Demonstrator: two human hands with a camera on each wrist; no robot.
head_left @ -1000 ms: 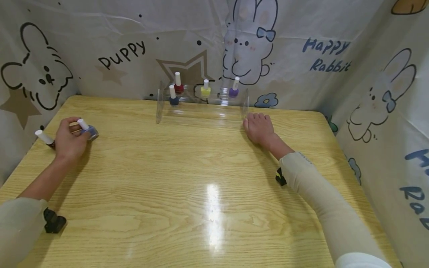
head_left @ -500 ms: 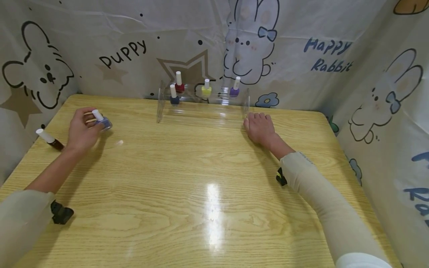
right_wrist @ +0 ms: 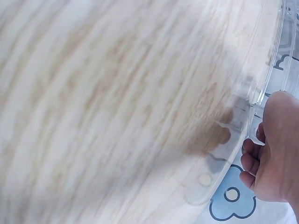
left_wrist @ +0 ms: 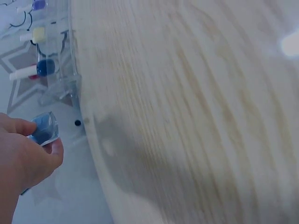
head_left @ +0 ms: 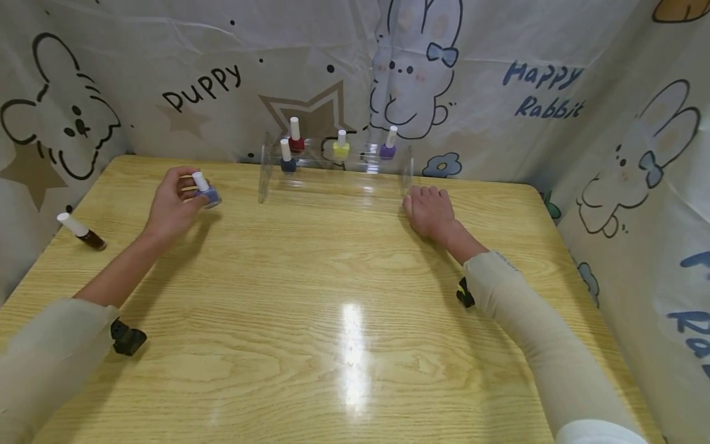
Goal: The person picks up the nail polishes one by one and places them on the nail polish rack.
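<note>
My left hand [head_left: 173, 203] pinches a blue nail polish bottle [head_left: 208, 195] by its body, its white cap tilted up and to the left. In the left wrist view the bottle's clear glass base [left_wrist: 46, 128] shows between thumb and fingers. My right hand [head_left: 429, 211] is at the right end of a clear acrylic rack [head_left: 335, 185], thumb and curled fingers at its end panel. On the rack are red [head_left: 296, 145], yellow [head_left: 341, 149] and purple [head_left: 387, 150] nail polish bottles behind, and a dark blue bottle [head_left: 288, 163] lower in front at left.
A dark brown-red nail polish bottle [head_left: 91, 238] with a white cap is near the left edge of the wooden table [head_left: 310, 345]. A printed cloth [head_left: 205, 37] hangs behind the table and along its sides. Black wrist cameras [head_left: 127, 337] show below both sleeves.
My left hand has carried the blue nail polish bottle to the right and slightly back, toward the rack. The dark brown-red bottle is now fully uncovered. My right hand stays put.
</note>
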